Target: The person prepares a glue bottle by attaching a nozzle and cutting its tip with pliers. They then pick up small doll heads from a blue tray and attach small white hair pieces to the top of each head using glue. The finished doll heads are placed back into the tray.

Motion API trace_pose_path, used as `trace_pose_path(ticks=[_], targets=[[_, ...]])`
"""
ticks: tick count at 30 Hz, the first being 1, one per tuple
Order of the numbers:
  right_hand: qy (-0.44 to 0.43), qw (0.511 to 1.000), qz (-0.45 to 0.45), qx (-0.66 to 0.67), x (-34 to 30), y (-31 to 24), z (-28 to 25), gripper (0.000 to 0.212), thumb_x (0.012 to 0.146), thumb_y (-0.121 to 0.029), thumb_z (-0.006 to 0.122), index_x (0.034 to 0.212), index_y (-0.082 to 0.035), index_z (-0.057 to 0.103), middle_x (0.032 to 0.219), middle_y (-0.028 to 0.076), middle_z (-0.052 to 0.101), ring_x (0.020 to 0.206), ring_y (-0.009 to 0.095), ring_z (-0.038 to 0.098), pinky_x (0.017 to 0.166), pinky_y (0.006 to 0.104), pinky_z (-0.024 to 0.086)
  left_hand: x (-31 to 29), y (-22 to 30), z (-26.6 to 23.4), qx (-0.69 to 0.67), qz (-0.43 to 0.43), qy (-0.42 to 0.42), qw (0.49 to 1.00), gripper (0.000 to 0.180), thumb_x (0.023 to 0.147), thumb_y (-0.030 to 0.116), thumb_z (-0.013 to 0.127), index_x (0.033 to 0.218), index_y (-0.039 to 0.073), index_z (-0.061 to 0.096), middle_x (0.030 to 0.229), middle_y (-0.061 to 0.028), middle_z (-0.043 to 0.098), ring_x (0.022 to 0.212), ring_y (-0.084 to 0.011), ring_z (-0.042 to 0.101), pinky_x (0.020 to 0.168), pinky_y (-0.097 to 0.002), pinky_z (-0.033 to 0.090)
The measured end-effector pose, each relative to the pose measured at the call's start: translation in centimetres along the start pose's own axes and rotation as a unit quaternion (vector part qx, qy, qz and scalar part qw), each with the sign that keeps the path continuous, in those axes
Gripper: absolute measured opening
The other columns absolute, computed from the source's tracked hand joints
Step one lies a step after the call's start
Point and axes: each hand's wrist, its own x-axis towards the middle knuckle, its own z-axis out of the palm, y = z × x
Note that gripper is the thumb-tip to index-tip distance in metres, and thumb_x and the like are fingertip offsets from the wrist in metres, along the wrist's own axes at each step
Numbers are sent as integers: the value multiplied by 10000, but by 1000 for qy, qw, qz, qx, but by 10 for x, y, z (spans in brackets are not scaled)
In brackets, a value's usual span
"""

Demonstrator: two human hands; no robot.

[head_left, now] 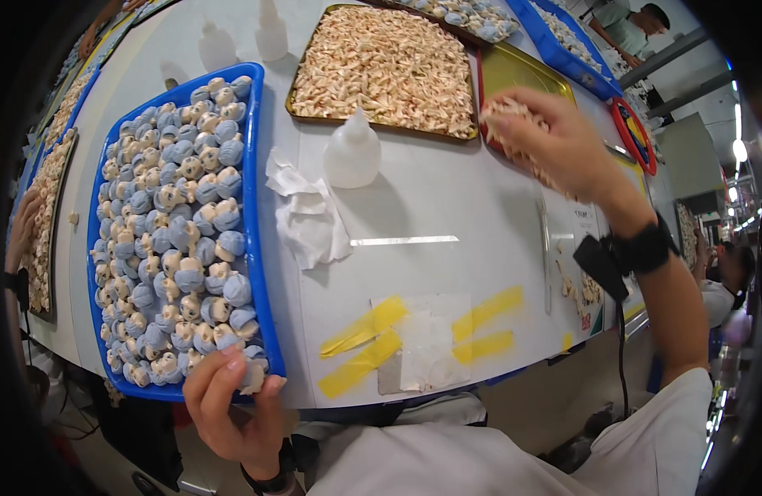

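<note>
Two bare hands are at work over one white table. The left hand is at the near right corner of one blue tray, its thumb and fingers pinched narrowly around one doll head with blue hair. The tray is packed with many more blue-haired heads, too crowded to count exactly. The right hand is raised at the far right, curled around a handful of small peach pieces; how many it holds cannot be told.

Just left of that hand lies one gold tray heaped with similar pieces, far too many to count. One more gold tray, its bottom partly bare, lies just beyond the hand.

Three white squeeze bottles stand upright: one nearer bottle in front of the heaped tray, and two farther bottles beyond the blue tray. One crumpled tissue lies just right of the blue tray. Near the front edge, four strips of yellow tape, two on each side, flank one pale sheet.
</note>
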Motion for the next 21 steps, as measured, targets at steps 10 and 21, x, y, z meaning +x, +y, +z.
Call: trace_pose_path(ticks=[10,21], targets=[[56,973,-68,-213,-61,24,33,279,841,-268,562,908,1,590,835,154,605,737,280,558,680,329,440,2,2,7,26,1,27,999,323,773,48,669,1057,-29,534,1036,-164,546,957,-281,549,849,-372,444],[-24,995,46,-85,-68,-4,11,350,878,-315,544,1046,-12,589,888,102,608,803,190,570,728,311,456,3,4,10,49,-6,29,998,313,772,25,665,1054,-30,542,1042,-151,549,972,-266,540,871,-373,427]])
